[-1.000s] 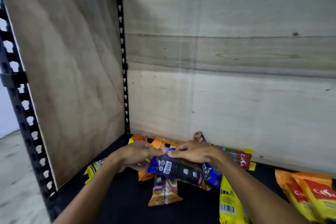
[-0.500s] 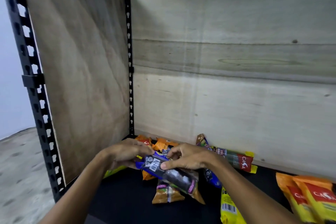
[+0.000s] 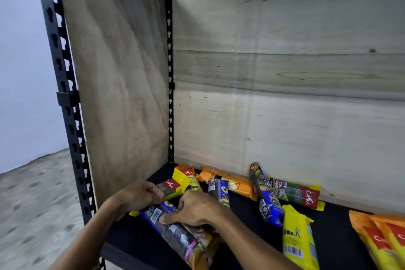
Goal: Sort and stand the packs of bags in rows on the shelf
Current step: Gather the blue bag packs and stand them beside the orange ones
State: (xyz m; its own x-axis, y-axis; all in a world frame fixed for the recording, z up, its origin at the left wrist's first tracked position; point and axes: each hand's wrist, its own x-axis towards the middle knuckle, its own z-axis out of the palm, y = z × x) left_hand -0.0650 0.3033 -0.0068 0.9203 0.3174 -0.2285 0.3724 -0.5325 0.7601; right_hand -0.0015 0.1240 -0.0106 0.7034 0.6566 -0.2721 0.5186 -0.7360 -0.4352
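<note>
Both hands hold a blue and black pack of bags (image 3: 173,229) low over the front left of the black shelf (image 3: 245,237). My left hand (image 3: 138,196) grips its far end, and my right hand (image 3: 195,210) presses on its middle from above. The pack lies flat on an orange pack (image 3: 201,256). Behind the hands lie a red and yellow pack (image 3: 175,184), orange packs (image 3: 228,181) and a blue pack (image 3: 218,188). Further right lie a blue pack (image 3: 266,201), a red pack (image 3: 295,193), a yellow pack (image 3: 297,239) and orange packs (image 3: 385,239).
A plywood side panel (image 3: 118,76) stands close on the left, and a plywood back wall (image 3: 285,94) closes the rear. A black perforated post (image 3: 65,94) marks the shelf's front left corner. A concrete floor (image 3: 28,204) shows beyond it.
Both hands carried the blue and black pack down and to the left, from above the pile to the front left of the shelf. The camera view shifted left.
</note>
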